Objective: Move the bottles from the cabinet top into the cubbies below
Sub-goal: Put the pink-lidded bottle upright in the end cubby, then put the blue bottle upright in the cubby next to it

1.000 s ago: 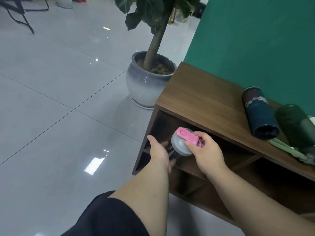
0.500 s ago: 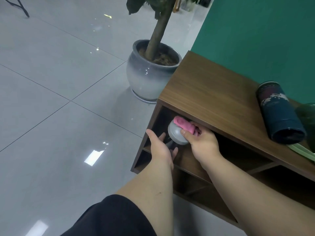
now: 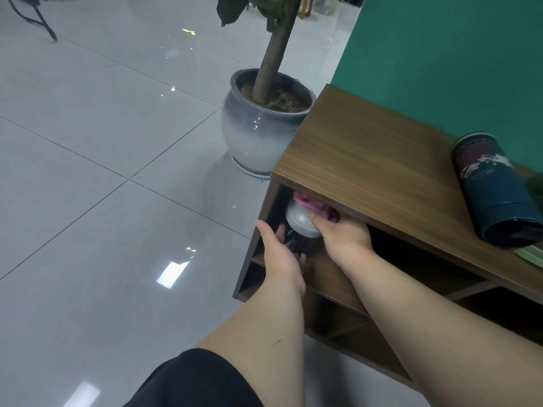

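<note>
Grey-capped bottle (image 3: pixel 299 221), pink strap: in top-left cubby (image 3: pixel 273 207) of cabinet (image 3: pixel 367 160).
Right hand (image 3: pixel 343 239) fingers closed on its cap; left hand (image 3: pixel 279 254) fingers cup its dark body. Dark blue bottle (image 3: pixel 493 195) lies on cabinet top.

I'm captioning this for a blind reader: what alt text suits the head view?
Two bare hands, left hand and right hand, slide a grey-capped bottle into the wooden cabinet's top-left cubby. A dark blue bottle lies on top.
</note>
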Demonstrator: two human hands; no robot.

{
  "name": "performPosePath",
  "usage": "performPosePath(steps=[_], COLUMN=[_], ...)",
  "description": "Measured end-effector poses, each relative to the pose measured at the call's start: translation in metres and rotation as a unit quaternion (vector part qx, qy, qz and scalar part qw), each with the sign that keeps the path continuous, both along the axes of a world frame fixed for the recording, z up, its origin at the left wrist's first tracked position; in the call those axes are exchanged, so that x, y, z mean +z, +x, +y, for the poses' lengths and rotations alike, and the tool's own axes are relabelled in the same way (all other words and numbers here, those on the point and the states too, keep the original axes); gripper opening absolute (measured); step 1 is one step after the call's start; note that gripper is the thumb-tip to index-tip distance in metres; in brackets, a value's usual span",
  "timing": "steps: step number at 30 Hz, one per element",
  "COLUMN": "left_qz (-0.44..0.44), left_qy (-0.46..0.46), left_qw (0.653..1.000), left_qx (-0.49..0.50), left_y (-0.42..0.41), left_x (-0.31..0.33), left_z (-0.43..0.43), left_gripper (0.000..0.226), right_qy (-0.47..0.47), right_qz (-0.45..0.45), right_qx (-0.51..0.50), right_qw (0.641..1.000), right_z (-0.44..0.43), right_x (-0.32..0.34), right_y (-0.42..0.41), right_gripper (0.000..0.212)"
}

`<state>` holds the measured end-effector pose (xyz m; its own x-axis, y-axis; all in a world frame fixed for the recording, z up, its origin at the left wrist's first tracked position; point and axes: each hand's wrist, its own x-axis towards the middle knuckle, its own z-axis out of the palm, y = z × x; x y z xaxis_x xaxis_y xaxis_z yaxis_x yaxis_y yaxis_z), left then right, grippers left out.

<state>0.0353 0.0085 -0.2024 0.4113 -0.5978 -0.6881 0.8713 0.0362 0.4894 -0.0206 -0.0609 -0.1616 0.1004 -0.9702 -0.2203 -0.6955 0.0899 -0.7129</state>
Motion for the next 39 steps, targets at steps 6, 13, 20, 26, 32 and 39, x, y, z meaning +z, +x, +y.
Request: performPosePath(steps=[6, 13, 20, 26, 32, 39], left_qz=[-0.002, -0.03, -0.045, -0.109, -0.196, -0.121], left_qy=[0.002, 0.022, 0.039, -0.021, -0.155, -0.225], left_qw=[1.0, 0.999, 0.995, 0.961, 0.883, 0.91], left_qx=[-0.013, -0.008, -0.083, -0.253, -0.397, -0.326], left_y=[0.001, 0.001, -0.005, -0.042, -0.102, -0.114], left_x=[0.002, 0.006, 0.016, 0.047, 0.093, 0.11], left_z=[0.0, 0.001, 0.02, 0.05, 0.073, 0.04], left_gripper=[0.081, 0.079, 0.088, 0.071, 0.079, 0.085], right_qy=[0.006, 0.029, 0.076, 0.048, -0.131, -0.257], right_qz=[-0.046, -0.068, -0.102, -0.137, -0.212, 0.063], right_qx=[-0.001, 0.015, 0.065, 0.094, -0.011, -0.039], right_qw=[0.999, 0.997, 0.99, 0.985, 0.969, 0.964], right_z=[0.001, 0.01, 0.059, 0.096, 0.103, 0.038], right_x=[-0.002, 0.002, 0.007, 0.046, 0.123, 0.152], right_y=[0.001, -0.005, -0.071, -0.133, -0.186, -0.209], right_gripper=[0.03, 0.044, 0.057, 0.027, 0.029, 0.053])
